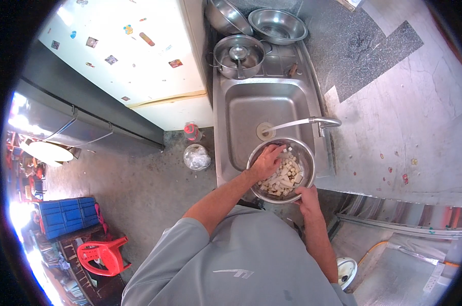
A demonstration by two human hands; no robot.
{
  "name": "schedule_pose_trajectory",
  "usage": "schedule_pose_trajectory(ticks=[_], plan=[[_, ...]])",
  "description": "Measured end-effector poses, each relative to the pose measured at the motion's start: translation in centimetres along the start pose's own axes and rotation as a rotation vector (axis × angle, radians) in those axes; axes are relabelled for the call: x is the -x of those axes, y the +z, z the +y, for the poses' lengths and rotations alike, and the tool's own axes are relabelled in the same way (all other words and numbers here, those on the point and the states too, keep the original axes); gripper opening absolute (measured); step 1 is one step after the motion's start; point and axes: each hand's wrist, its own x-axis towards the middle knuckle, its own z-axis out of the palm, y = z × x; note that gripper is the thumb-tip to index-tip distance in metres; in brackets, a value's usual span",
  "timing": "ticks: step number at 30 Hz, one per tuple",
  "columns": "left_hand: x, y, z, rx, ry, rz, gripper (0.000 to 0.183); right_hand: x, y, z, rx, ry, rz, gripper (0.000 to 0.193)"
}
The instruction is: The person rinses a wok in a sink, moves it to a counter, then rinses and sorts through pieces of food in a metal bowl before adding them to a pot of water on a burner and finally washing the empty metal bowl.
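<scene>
A steel bowl [312, 166] of pale cut food cubes and sticks [287, 176] is over the near edge of the sink [236, 127]. The kind of food cannot be made out. My left hand [266, 160] reaches into the bowl, its fingers stretched over the far left part of the pieces, and I see nothing held in them. At the near right, my right hand [307, 198] grips the bowl's rim. Beyond the bowl, water runs from the tap [322, 122] toward the drain [265, 131].
A steel pot [223, 56] with a ladle [238, 53] in it stands behind the basin. Two more steel basins are farther back, one a wide basin [278, 25]. On the floor to the left are a red-capped bottle [192, 131] and a lined bin [196, 157].
</scene>
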Motion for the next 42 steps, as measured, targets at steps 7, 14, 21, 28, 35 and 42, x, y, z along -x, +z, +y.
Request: schedule_pose_trajectory(ticks=[7, 14, 21, 28, 35, 42], plan=[[-0.1, 0.0, 0.3, 0.015, -0.033, -0.017, 0.05, 0.5, 0.4, -0.8, 0.015, -0.032, -0.027, 0.056], [-0.1, 0.1, 0.0, 0.0, -0.021, -0.005, 0.05, 0.5, 0.7, -1.1, 0.018, -0.04, -0.022, 0.058], [-0.2, 0.1, 0.1, 0.005, 0.007, 0.03, 0.05, 0.0, 0.5, -1.4, 0.053, -0.041, -0.037, 0.059], [-0.4, 0.1, -0.2, -0.021, 0.005, 0.013, 0.05, -0.4, 0.5, -1.5, 0.07, -0.054, -0.039, 0.058], [-0.4, 0.5, -0.5, 0.026, 0.0, 0.067, 0.049, -0.7, 0.6, -1.6, 0.057, -0.068, -0.048, 0.057], [-0.5, 0.6, -0.5, 0.076, -0.035, 0.087, 0.048, -0.2, 1.2, -2.5, 0.082, -0.073, -0.066, 0.056]])
